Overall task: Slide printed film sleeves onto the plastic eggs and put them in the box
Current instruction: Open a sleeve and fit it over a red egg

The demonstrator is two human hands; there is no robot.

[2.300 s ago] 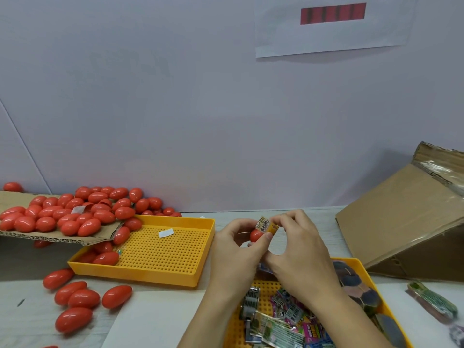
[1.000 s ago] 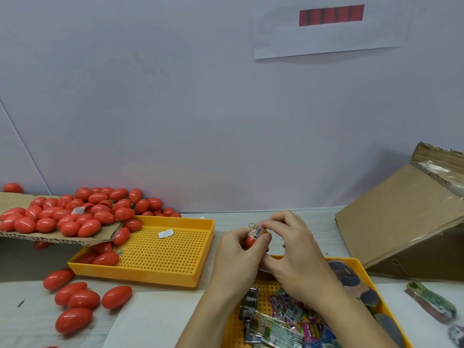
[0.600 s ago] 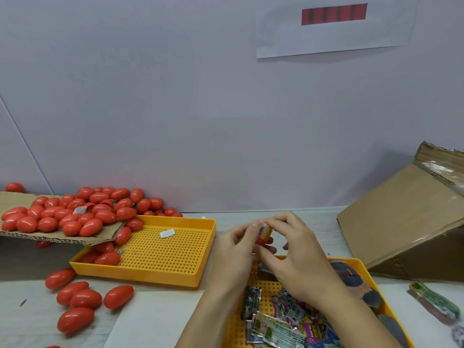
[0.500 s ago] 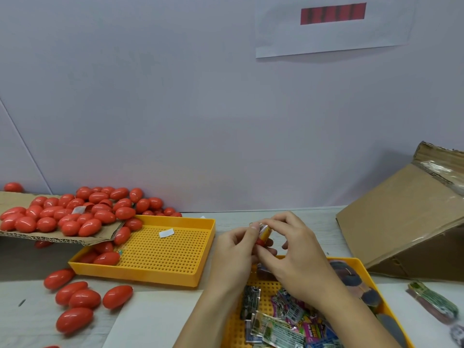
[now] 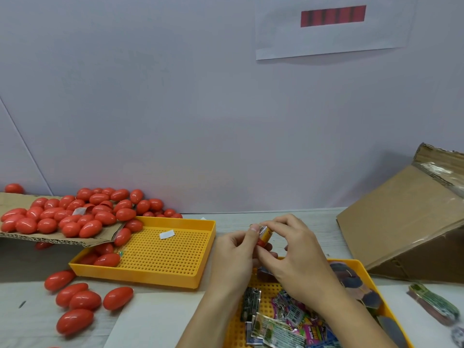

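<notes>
Above the far edge of the near yellow tray [image 5: 356, 266], at the middle of the bench [image 5: 313, 222], both hands meet on one red egg [image 5: 261, 243]. The left hand [image 5: 236, 252] pinches it with thumb and curled fingers, while the right hand [image 5: 293, 249] has its fingers curled over the printed film sleeve [image 5: 265, 233] that wraps the egg's upper part. Over the last two seconds the sleeve has gone from standing mostly proud above the egg, barcode showing, to sitting down around it, so that only the lower red tip now shows below the film. That suggests the sliding step on this egg is nearly finished and it should soon be ready for the cardboard box [image 5: 406, 222], which lies tipped on its side at the right edge of the bench, well apart from the hands. Loose sleeves [image 5: 288, 320] lie heaped in the near tray under the wrists. Bare eggs [image 5: 82, 212] remain piled on a cardboard flap at the far left corner, spilling into the second yellow tray [image 5: 160, 275], so much of the task is left.
</notes>
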